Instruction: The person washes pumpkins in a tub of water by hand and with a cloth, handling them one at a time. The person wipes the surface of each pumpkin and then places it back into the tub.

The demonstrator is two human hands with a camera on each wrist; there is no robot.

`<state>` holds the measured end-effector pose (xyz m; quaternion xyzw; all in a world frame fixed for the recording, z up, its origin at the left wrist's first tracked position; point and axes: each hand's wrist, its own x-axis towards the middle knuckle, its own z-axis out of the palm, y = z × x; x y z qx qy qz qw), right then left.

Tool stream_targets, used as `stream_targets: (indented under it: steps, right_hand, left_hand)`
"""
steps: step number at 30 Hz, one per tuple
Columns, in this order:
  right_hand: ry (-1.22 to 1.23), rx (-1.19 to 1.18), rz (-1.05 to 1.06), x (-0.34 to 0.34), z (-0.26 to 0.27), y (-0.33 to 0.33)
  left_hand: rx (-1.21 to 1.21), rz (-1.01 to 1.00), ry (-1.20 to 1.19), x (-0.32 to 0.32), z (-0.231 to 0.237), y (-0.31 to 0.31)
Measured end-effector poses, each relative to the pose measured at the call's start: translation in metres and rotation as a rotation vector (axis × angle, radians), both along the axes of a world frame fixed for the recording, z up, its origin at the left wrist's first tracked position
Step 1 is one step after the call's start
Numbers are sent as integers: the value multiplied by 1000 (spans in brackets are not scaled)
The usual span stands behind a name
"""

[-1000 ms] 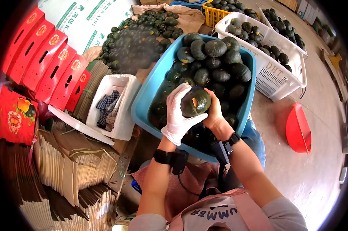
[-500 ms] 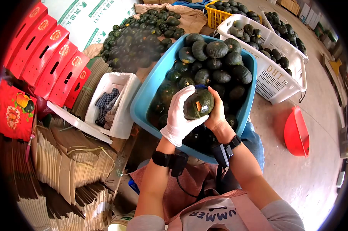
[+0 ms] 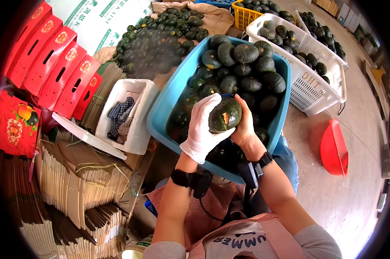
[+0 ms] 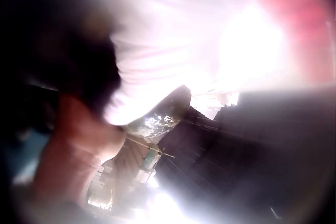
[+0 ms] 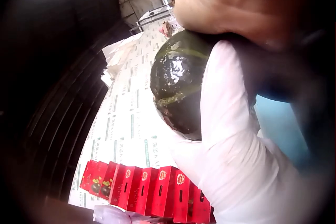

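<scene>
A dark green kabocha squash [image 3: 224, 111] with a wet shine and a rough orange patch is held over the near part of a blue tub [image 3: 165, 100]. My left hand [image 3: 201, 131], in a white glove, grips its left side and underside. On the other side my bare right hand [image 3: 245, 125] curls round it. A sliver of blue shows behind the squash's upper edge. In the right wrist view the gloved thumb [image 5: 226, 98] lies along the squash [image 5: 178, 79]. Glare washes out much of the glove [image 4: 152, 61] in the left wrist view. Many squashes [image 3: 245, 54] fill the tub.
A white foam box [image 3: 144, 129] with cloths stands left of the tub, near red cartons [image 3: 59, 71] and stacked cardboard [image 3: 70, 185]. More squashes [image 3: 160, 47] lie heaped behind. White crates [image 3: 307, 86] and a red basin [image 3: 333, 149] are to the right.
The head view has shifted slightly. Both hands keep their hold on the squash, which shows its orange patch at nearly the same angle throughout.
</scene>
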<state>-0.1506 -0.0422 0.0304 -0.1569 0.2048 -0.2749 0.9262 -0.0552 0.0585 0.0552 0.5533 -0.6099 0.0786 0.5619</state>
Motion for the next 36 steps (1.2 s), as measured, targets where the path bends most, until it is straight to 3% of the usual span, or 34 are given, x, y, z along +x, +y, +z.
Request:
stream_targets:
  steps: [2, 4, 6, 7, 8, 10, 12, 14, 16, 18, 21, 23, 24, 27, 32, 34, 36]
  right_hand:
    - [32, -22, 15, 2, 1, -4]
    - [406, -382, -48, 2, 8, -6]
    - [962, -1023, 67, -9, 10, -22]
    - [1110, -1443, 61, -17, 13, -24]
    - [1241, -1871, 50, -23, 22, -22]
    - [1273, -1837, 65, -29, 34, -16]
    - [1302, -1805, 50, -33, 35, -13]
    - [1350, -1717, 29, -34, 38, -14]
    - [1455, -1718, -278, -37, 48, -11]
    - [1357, -1715, -499, -40, 50, -21]
    - [1177, -1511, -384, -45, 55, -30]
    - [874, -973, -81, -46, 54, -31]
    - [875, -972, -87, -47, 55, -30]
    - [734, -787, 212, -46, 64, -24]
    - [732, -775, 289, -45, 59, -23]
    - [748, -822, 256, -43, 54, -22]
    - [695, -828, 315, -43, 58, -18]
  left_hand:
    - [-9, 3, 14, 4, 0, 1]
    - [23, 37, 94, 3, 1, 3]
    - [113, 17, 487, -5, -1, 2]
    - [108, -211, 1056, -12, 4, 1]
    - [176, -218, 1247, -12, 6, 3]
    - [120, -383, 1479, -11, -1, 1]
    - [149, -409, 1424, -15, -3, -1]
    - [15, -658, 1866, -15, -3, -8]
    - [44, -615, 1885, -16, -1, -8]
    - [22, -568, 1900, -17, -1, -7]
    - [12, -551, 1838, -17, -3, -6]
    - [5, -554, 1805, -16, -6, -6]
    - [25, -564, 1801, -16, -6, -6]
    - [68, -578, 1794, -20, -5, -4]
    - [70, -486, 1800, -20, -6, -5]
    - [60, -630, 1705, -15, -17, -5]
    - [36, -590, 1697, -15, -16, -4]
